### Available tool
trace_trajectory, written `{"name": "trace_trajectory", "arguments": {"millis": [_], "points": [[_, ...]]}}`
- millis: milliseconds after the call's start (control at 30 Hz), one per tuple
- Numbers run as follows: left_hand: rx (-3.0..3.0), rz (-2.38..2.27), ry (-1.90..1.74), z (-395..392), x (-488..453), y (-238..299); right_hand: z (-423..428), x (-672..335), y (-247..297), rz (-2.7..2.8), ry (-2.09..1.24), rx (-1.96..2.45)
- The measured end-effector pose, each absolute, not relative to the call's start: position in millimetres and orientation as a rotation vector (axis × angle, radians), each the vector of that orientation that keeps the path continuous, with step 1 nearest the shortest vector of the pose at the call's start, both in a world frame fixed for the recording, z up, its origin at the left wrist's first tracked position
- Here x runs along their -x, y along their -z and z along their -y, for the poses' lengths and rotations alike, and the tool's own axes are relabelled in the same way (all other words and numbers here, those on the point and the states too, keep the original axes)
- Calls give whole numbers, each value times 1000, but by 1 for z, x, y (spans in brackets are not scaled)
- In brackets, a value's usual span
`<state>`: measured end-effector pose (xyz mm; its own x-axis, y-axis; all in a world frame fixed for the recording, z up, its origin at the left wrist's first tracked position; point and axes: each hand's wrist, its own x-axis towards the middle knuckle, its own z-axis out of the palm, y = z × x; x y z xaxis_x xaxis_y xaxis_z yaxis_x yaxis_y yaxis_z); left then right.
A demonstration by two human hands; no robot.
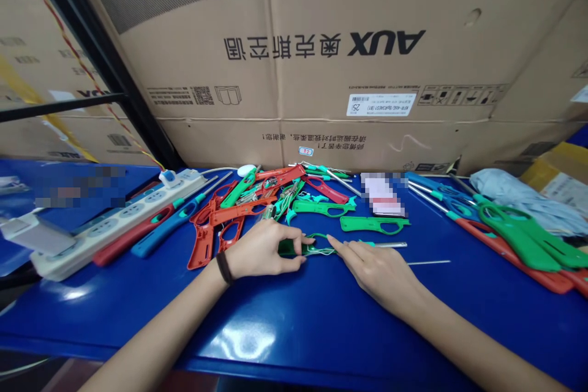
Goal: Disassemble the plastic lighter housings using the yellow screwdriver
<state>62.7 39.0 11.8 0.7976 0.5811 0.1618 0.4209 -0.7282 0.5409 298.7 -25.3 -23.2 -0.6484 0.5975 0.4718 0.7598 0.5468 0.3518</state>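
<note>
A green lighter casing lies on the table between my hands, with thin white wire along its middle. My left hand, a dark band at its wrist, curls its thumb and index finger in a pinch at the casing's handle end. My right hand presses its fingers on the other end; its thumb is hidden. A metal tube sticks out past the right fingers, and a thin rod lies beside that hand. Just behind is another green casing half.
A pile of red casing halves and small parts lies behind my left hand. A white power strip and red and blue lighters are at left. Several lighters lie at right. A large cardboard box stands behind.
</note>
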Motion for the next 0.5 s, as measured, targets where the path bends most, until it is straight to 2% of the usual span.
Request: {"name": "trace_trajectory", "arguments": {"millis": [500], "points": [[-2688,-767,-524,-34,-76,-5,24,-293,13,2690,697,1225]]}}
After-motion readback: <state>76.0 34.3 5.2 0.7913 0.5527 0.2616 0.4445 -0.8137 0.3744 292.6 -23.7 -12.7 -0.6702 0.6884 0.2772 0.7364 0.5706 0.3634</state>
